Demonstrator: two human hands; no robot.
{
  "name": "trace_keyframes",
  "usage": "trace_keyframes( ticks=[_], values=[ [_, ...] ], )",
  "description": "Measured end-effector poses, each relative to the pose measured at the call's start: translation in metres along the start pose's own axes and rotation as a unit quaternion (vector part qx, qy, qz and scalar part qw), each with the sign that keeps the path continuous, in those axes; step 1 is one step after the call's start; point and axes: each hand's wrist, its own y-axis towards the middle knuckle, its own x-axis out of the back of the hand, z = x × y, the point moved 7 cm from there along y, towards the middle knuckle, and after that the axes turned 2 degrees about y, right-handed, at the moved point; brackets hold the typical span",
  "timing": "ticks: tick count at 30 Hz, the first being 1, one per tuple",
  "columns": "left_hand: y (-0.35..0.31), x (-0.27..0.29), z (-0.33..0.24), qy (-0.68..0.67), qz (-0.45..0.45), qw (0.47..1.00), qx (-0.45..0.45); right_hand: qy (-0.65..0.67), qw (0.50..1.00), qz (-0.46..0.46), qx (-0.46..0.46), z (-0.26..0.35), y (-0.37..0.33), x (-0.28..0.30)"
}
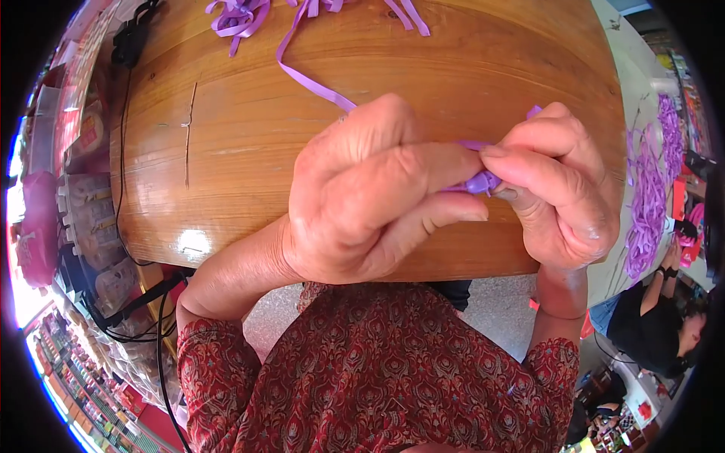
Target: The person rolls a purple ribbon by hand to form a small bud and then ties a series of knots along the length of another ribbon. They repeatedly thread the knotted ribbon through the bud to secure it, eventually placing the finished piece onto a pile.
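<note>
Both hands meet above the near part of a wooden table (242, 143), pinching a purple ribbon. My left hand (370, 189) has its fingers closed on the ribbon, and a small purple knot or bead-like piece (481, 182) shows between the two hands. My right hand (563, 189) grips the same spot with thumb and forefinger, its fingertips almost touching the left ones. One length of purple ribbon (310, 81) trails from behind my left hand to the far side of the table. The fingers hide the exact shape of the held part.
More purple ribbon (242, 19) is bunched at the far edge. A thin twisted wire (188, 132) lies at left. Right of the table, heaps of purple ribbon (646, 204) cover a pale surface, where another person (649, 325) in black sits. Clear plastic containers (89, 208) stand at left beside black cables.
</note>
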Motion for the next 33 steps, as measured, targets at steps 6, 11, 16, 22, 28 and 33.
trace_keyframes(
  ticks=[6, 11, 16, 22, 28, 33],
  values=[
    [-0.001, -0.001, -0.003, 0.106, 0.028, 0.994, -0.013, -0.011, 1.0, -0.008, -0.002, 0.0, -0.002, 0.0],
    [-0.002, -0.001, -0.001, 0.118, 0.039, 0.992, -0.01, -0.023, 1.0, -0.007, 0.01, 0.001, 0.0, 0.0],
    [0.0, 0.0, 0.0, 0.119, 0.054, 0.991, 0.009, -0.066, 0.998, 0.02, 0.002, 0.001, 0.001, -0.002],
    [0.005, -0.003, 0.003, 0.105, 0.075, 0.991, 0.024, -0.101, 0.994, 0.039, -0.002, 0.001, 0.0, -0.008],
    [0.006, -0.008, 0.001, 0.086, 0.075, 0.992, -0.046, -0.081, 0.994, 0.078, 0.0, 0.0, -0.004, -0.01],
    [0.001, -0.007, -0.007, 0.114, 0.066, 0.985, -0.109, 0.001, 0.991, 0.098, -0.09, -0.003, -0.004, -0.013]
  ],
)
